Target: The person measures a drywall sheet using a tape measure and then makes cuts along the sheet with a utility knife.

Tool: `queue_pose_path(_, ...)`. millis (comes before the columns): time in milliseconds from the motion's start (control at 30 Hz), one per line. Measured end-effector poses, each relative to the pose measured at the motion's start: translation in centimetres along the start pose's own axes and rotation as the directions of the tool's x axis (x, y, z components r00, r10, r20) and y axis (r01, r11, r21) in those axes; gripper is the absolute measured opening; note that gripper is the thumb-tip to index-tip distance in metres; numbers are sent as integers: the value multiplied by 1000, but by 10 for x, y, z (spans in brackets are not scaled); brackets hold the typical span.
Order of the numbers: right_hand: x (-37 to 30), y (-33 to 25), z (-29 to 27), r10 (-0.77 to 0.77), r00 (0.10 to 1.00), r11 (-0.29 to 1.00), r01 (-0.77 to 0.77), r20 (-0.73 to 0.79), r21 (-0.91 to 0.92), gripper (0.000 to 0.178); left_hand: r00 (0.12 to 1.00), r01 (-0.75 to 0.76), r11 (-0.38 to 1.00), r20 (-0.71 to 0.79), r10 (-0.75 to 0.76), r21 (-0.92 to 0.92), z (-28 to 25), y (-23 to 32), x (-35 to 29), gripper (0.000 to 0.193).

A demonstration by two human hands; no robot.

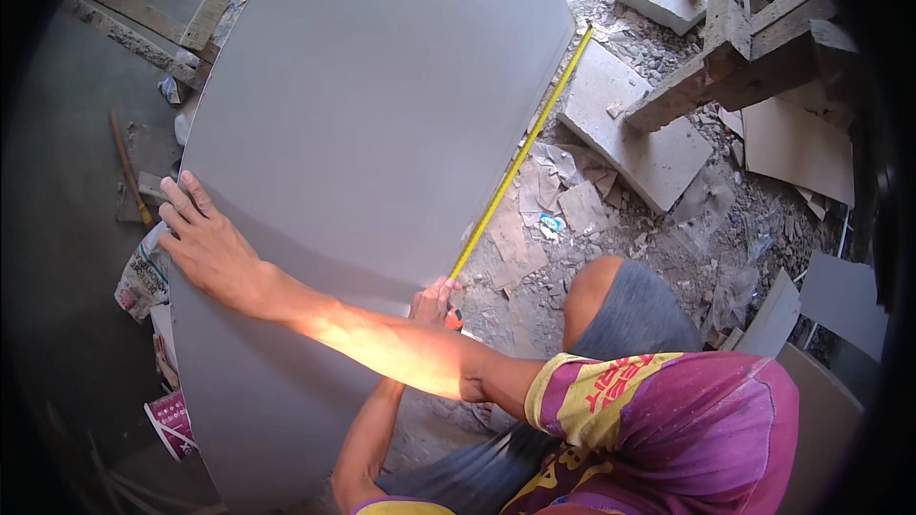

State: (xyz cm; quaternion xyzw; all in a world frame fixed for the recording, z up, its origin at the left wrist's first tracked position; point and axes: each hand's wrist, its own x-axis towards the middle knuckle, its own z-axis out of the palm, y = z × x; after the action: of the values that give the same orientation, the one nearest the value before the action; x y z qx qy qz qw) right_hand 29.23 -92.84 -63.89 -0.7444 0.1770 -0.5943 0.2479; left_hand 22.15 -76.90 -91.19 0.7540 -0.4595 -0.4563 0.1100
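A large grey board (382, 105) stretches across the middle. My right arm reaches over my left one, and my right hand (215, 253) rests on the board's left edge with its fingers spread. At the board's right edge, my left hand (432, 303) is closed round a tape measure (454, 319) with an orange-red case, partly hidden by the fingers. Its yellow blade (523, 152) runs out straight along that edge to the far right corner. My right forearm crosses above the left wrist.
Rubble and torn paper cover the ground on the right, around pale slabs (634, 124) and a rough wooden trestle (730, 57). Left of the board are a printed sack (143, 277), a purple-and-white bucket (172, 426) and a wooden-handled tool (131, 170). Board offcuts (844, 296) lie far right.
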Motion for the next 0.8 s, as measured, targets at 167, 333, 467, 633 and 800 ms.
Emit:
queue_pose_path(167, 1, -2, 1, -2, 1000, 1000, 2, -3, 20, 22, 997, -65, 998, -32, 66, 22, 5, -5, 15, 46)
queue_pose_path(333, 2, 1, 8, -14, 1000, 998, 14, -3, -68, 21, 1000, -11, 1000, -2, 11, -4, 3, 12, 35, 45)
queue_pose_path(467, 2, 0, 19, -8, 999, 998, 7, -32, -56, 23, 1000, -1, 1000, 7, 0, 16, 7, 13, 49, 44)
queue_pose_path(633, -3, 5, 19, -9, 1000, 997, 8, -12, -74, 24, 998, -54, 999, -14, 54, -5, 21, 24, 62, 44)
queue_pose_path(800, -1, 6, 11, -13, 1000, 998, 12, -16, -58, 23, 999, 40, 999, -18, -40, -17, 26, 21, 69, 44)
